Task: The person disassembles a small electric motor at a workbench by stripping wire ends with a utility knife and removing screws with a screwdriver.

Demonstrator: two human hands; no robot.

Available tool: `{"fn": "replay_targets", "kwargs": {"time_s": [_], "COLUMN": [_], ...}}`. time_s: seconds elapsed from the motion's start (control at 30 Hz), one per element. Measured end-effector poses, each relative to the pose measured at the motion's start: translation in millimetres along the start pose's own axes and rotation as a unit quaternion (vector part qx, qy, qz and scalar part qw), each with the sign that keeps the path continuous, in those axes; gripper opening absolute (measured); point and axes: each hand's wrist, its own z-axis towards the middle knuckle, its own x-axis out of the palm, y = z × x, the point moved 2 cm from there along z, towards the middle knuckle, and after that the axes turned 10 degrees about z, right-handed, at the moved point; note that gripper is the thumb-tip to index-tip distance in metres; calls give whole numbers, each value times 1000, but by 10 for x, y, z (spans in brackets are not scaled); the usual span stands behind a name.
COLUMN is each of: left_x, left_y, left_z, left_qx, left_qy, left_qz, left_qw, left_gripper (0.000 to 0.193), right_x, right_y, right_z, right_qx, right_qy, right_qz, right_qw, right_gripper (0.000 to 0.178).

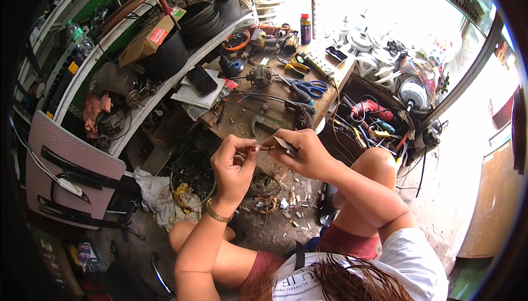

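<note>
Both hands meet in front of me, over the near edge of a cluttered wooden workbench (234, 119). My left hand (234, 163), with a gold bracelet (218, 213) at its wrist, is closed in a pinch. What lies between its fingertips is too small to make out. My right hand (305, 155) is closed round a thin tool with a flat, shiny, blade-like part (285, 146); its kind is unclear. Its fingertips almost touch those of the left. On the bench just beyond are a hammer (257, 120), blue-handled scissors (312, 88) and a small motor (260, 75).
A phone (202, 81) rests on papers at the bench's left. Yellow-handled pliers (297, 67) and a spray can (306, 28) stand farther back. To the right is a bin of tools (368, 119). Small white scraps (284, 203) litter the floor. A pink padded chair (71, 163) is at left.
</note>
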Motion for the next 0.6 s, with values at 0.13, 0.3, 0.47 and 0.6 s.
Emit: {"fn": "replay_targets", "kwargs": {"time_s": [0.13, 0.3, 0.47, 0.6], "left_x": [-13, -43, -59, -58], "left_y": [-126, -73, -12, -4], "left_z": [5, -21, -38, -12], "left_qx": [95, 173, 207, 91], "left_qy": [-1, -2, 5, 89], "left_qz": [81, 98, 88, -47], "left_qw": [992, 980, 974, 991], "left_gripper": [14, 16, 19, 13], "right_x": [34, 49, 113, 105], "right_y": [28, 118, 125, 98], "right_z": [-20, -13, -19, -59], "right_qx": [37, 124, 13, -3], "right_qy": [-25, -7, 13, 0], "right_qz": [13, 39, 52, -25], "right_qw": [999, 992, 998, 1000], "right_gripper": [19, 20, 23, 25]}}
